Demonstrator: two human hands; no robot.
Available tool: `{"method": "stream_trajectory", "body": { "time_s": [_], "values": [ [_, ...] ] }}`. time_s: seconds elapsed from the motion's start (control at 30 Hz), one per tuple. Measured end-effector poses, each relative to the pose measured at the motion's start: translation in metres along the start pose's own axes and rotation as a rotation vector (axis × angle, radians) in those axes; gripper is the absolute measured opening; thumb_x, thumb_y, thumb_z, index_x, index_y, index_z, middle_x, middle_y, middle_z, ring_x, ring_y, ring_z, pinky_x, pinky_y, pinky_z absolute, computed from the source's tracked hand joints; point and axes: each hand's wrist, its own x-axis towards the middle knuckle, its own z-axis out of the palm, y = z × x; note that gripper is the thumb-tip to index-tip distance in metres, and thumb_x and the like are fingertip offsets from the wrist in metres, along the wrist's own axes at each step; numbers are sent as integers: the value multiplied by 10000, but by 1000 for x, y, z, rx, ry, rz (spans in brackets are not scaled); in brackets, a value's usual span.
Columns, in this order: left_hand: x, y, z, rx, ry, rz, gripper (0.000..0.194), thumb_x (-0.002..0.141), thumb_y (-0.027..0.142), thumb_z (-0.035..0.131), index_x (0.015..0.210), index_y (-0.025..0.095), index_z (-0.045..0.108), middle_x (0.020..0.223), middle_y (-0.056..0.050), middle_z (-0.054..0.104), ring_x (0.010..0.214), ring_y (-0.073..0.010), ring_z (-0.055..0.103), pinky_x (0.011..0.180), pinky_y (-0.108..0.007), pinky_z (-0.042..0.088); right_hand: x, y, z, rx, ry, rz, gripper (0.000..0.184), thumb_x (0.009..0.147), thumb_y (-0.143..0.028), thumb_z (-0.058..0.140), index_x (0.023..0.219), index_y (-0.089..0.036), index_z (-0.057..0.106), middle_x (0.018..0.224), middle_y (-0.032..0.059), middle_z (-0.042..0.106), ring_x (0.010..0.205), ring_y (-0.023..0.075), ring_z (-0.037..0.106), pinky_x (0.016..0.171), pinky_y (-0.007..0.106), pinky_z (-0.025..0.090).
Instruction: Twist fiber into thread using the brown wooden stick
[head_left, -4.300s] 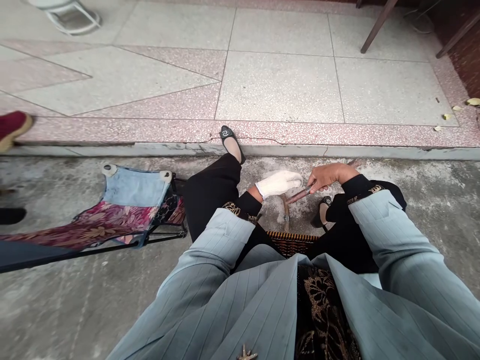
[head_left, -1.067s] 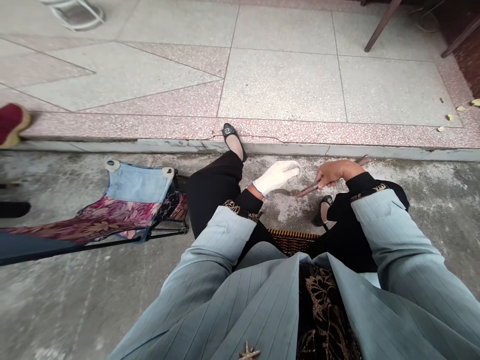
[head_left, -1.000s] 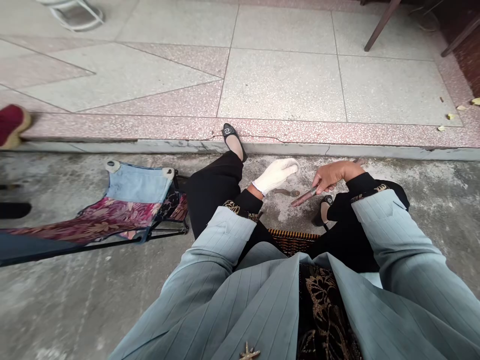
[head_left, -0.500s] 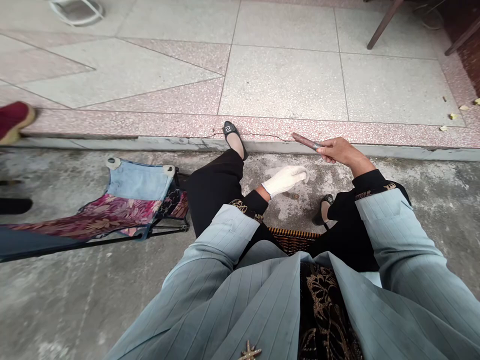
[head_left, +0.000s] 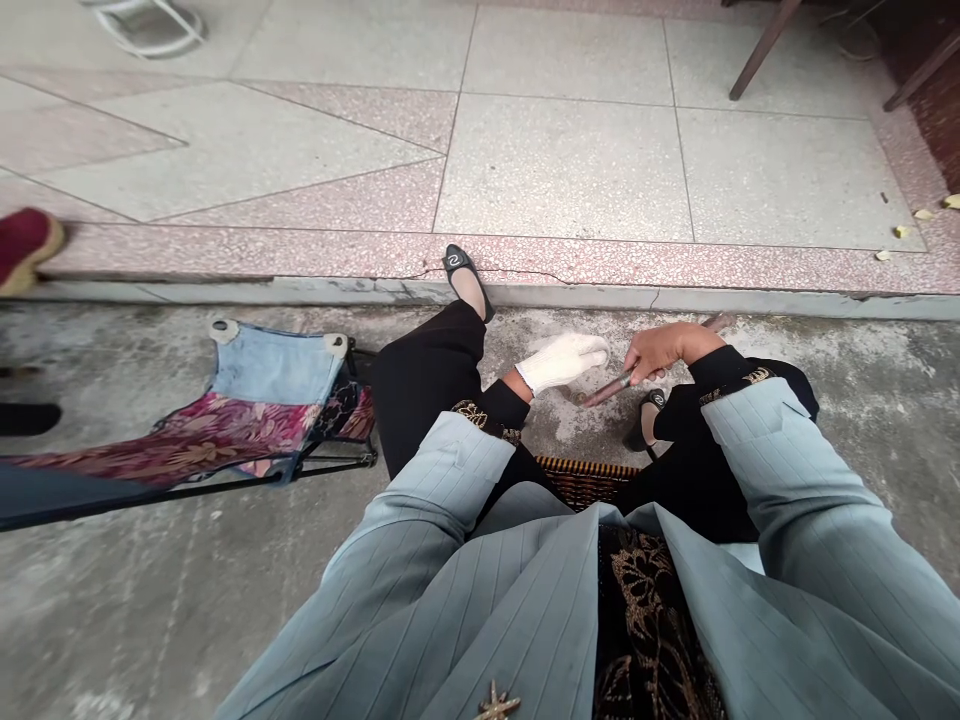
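Note:
In the middle of the head view my left hand (head_left: 566, 362) wears a white knit glove. Its fingers are curled around a small pale coil, mostly hidden now; its kind is unclear. My bare right hand (head_left: 660, 350) grips a reddish-brown stick (head_left: 606, 391), which slants down to the left in front of the gloved fingers. A grey band is wrapped around the stick close to my right fingers, and its other end pokes out beyond my wrist. On the ground near the stick's lower tip, the end of another short brown piece (head_left: 578, 398) shows, largely covered by my left hand.
A low woven seat (head_left: 589, 482) is between my legs. To the left stands a folding chair (head_left: 274, 365) with blue and flowered cloth. A raised tiled step (head_left: 562, 165) runs ahead, with another person's red shoe (head_left: 28, 248) at far left and wooden legs (head_left: 765, 48) at upper right.
Half a second ago my right hand had swung the stick up over the step edge; it is back down beside my left hand. Earlier, the stick's tip touched the brown piece on the ground.

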Motion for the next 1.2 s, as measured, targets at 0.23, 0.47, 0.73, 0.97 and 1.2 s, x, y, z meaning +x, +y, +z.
{"method": "stream_trajectory", "body": {
  "time_s": [0.23,0.47,0.73,0.97,1.2],
  "values": [
    [3,-6,6,-515,102,-58,320,932,413,475,878,135,622,675,-5,560,566,-87,471,553,-213,393,-32,1,-11,507,603,-334,357,794,-419,681,1021,-149,734,629,-26,591,534,90,486,534,227,384],
    [3,-2,11,-259,-75,-10,321,934,391,428,883,154,638,660,6,556,573,-104,473,572,-223,353,-10,12,-16,272,935,39,329,849,-389,628,1043,-146,736,699,42,648,599,142,550,572,265,396],
    [-2,-1,2,11,-45,18,333,911,392,456,974,162,687,921,-47,695,837,-187,602,764,-272,418,9,-1,-1,-234,237,171,235,806,-361,691,920,-172,772,756,78,702,637,162,594,581,269,399],
    [0,-4,-1,-310,29,-31,316,927,396,444,916,149,641,755,-23,618,678,-122,548,646,-233,429,-32,7,-8,402,330,-383,452,778,-498,699,1100,-181,719,702,-32,639,580,87,512,582,231,408],
    [3,-8,11,-342,-9,-56,312,939,401,427,891,161,620,648,18,533,552,-97,467,540,-212,354,-17,7,-8,727,747,-348,330,758,-485,724,745,-166,641,615,-9,572,512,93,472,486,236,344]
  ]
}}
